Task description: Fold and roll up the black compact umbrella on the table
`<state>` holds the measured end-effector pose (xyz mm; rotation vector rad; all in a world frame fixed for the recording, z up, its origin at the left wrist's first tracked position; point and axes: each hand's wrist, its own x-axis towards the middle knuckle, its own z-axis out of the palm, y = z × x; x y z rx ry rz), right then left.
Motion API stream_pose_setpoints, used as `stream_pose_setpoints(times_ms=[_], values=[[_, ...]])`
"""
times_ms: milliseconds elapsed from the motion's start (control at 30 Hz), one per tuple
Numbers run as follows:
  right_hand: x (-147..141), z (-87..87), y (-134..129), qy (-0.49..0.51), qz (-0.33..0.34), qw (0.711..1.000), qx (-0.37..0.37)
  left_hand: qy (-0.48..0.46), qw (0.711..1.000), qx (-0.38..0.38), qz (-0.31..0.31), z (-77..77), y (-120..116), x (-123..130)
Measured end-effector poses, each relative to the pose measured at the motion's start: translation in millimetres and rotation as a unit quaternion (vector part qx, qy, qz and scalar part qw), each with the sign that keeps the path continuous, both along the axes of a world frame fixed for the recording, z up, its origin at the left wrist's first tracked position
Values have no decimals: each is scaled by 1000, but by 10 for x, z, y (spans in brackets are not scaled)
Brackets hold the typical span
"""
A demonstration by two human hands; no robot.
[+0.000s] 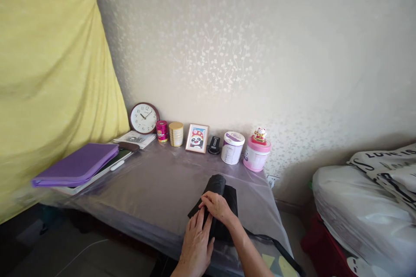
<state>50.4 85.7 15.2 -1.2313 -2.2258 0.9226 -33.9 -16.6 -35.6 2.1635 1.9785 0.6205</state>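
Observation:
A piece of black cloth (231, 201), partly folded or rolled, lies near the right front edge of the covered table. A long black strap (276, 244) trails from it to the right, down over the table edge. My left hand (196, 240) rests on the near left part of the cloth, its fingers stretched forward and fairly flat. Just ahead, my right hand (217, 207) curls its fingers over the rolled part and touches the left fingertips. Both hands hide the middle of the cloth, so I cannot make out what it is when unfolded.
Along the wall stand a clock (144, 118), a pink tin (161, 131), a yellow-lidded can (176, 134), a picture frame (197, 138), a black stand (214, 145), a white tub (232, 148) and a pink tub (256, 154) topped by a figurine. A purple folder (78, 164) lies left.

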Motion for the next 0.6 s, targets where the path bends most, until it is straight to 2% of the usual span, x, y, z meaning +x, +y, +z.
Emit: stream_pose_setpoints(times_ms=[100,267,333,433,600], values=[[56,-17,-98,33,34,998,37,3,999,-39,-1,-49,0,3],[207,-174,-155,55,66,975,205,11,997,-73,8,-58,12,14],[249,-257,-64,42,77,968,234,2,997,-80,10,-35,24,19],[255,-333,160,13,58,969,242,-16,995,-99,9,17,32,25],[187,-341,538,-27,22,971,235,-23,990,-136,7,96,30,28]])
